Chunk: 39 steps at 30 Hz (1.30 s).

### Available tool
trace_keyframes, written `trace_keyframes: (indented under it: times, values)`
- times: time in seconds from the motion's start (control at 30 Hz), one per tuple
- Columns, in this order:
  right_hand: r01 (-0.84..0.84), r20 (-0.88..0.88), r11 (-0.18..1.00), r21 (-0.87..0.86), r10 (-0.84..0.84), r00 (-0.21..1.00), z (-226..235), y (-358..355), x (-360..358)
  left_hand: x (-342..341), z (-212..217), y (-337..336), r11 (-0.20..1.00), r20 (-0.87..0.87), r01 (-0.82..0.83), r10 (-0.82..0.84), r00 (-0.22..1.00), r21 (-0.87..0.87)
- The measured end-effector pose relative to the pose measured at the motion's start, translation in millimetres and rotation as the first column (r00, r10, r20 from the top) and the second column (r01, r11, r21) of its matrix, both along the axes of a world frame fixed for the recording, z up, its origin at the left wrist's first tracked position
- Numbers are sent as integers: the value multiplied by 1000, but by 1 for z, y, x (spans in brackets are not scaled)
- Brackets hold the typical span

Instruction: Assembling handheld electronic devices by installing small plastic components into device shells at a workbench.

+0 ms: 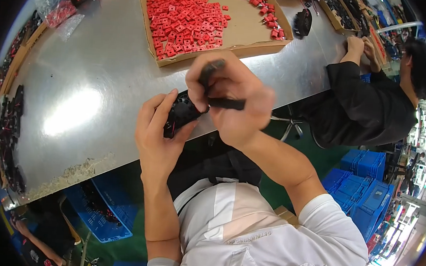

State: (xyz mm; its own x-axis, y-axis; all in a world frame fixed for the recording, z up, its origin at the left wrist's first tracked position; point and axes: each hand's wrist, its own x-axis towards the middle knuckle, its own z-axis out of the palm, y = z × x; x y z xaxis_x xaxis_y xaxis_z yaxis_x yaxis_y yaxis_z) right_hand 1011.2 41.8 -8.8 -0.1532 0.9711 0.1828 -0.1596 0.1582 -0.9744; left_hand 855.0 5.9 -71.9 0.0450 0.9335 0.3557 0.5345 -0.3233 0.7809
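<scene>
Near the table's front edge, my left hand [155, 126] is closed round a black plastic housing [181, 112] with openings in it. A small spot of red shows low on the housing. My right hand [237, 97], partly smeared by motion, is curled just to the right of the housing, its fingertips at or very near its edge. Between those curled fingers is a black piece, one end [229, 103] sticking out toward my palm; another dark part shows higher up among the fingers. Its exact kind I cannot make out.
Beyond my hands a cardboard tray [245, 29] holds many red square pieces [186, 25] and red parts with metal ends [270, 16]. A black part [303, 22] lies beside it. A co-worker [368, 104] sits at right. Blue crates [362, 188] and a blue bin [101, 209] stand below the metal table [100, 51].
</scene>
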Motion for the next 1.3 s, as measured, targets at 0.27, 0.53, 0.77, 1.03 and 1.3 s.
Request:
trace_keyframes:
  times: [0.27, 0.53, 0.77, 1.03, 1.3]
  values:
    - [61, -293, 859, 508, 107, 950, -57, -14, 0, -10, 5, 18, 995, 6, 43, -42, 999, -91]
    - [60, -298, 994, 93, -30, 954, -5, -4, 26, 9, 19, 16, 999, -52, 11, -12, 999, -34]
    - [-74, -569, 983, 168, 158, 807, -4, 17, 53, 17, 25, 17, 999, -60, 8, -11, 998, -53]
    - [-39, -728, 980, -195, -118, 675, -3, 29, 61, 30, 31, 17, 999, -70, 19, -22, 997, -33]
    - [-85, -792, 939, -333, -230, 565, -1, 37, 82, 47, 39, 23, 996, -41, 32, -35, 999, -86]
